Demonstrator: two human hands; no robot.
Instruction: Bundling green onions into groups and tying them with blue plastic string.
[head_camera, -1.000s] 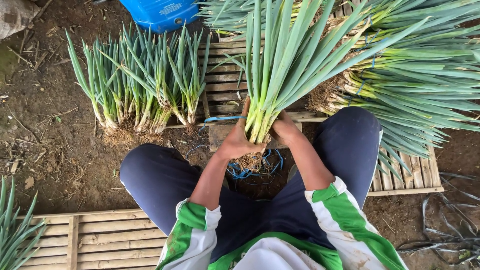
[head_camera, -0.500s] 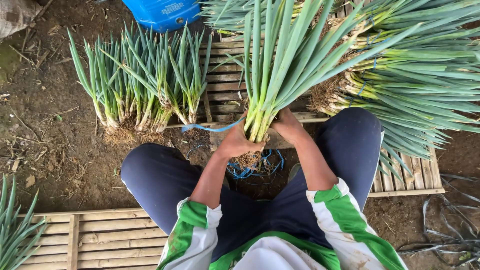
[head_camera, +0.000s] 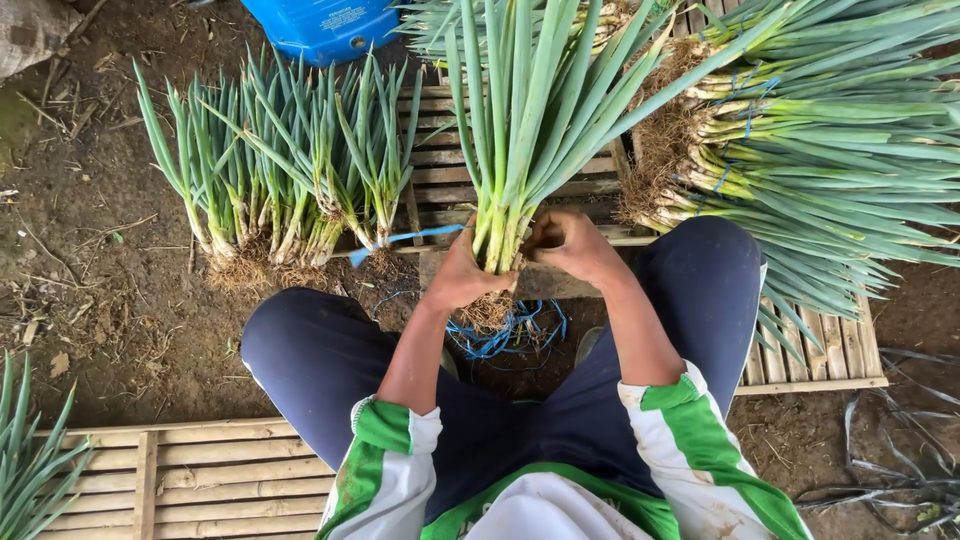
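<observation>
I hold a bunch of green onions (head_camera: 520, 130) upright between my knees, roots down. My left hand (head_camera: 462, 275) grips the white base of the bunch. A blue plastic string (head_camera: 405, 240) sticks out leftward from that hand. My right hand (head_camera: 572, 243) is closed against the right side of the base, fingers curled on the stalks. The hairy roots (head_camera: 487, 312) hang below my hands, over a loose tangle of blue strings (head_camera: 510, 335) on the ground.
Bundles of green onions (head_camera: 270, 190) lie on the dirt at the left. A big tied pile (head_camera: 830, 150) rests on a bamboo slat rack (head_camera: 800, 365) at the right. A blue container (head_camera: 330, 25) stands at the top. Another slat rack (head_camera: 190, 475) lies lower left.
The blue string has swung out to the left of my left hand. My right hand has shifted slightly up along the base of the bunch.
</observation>
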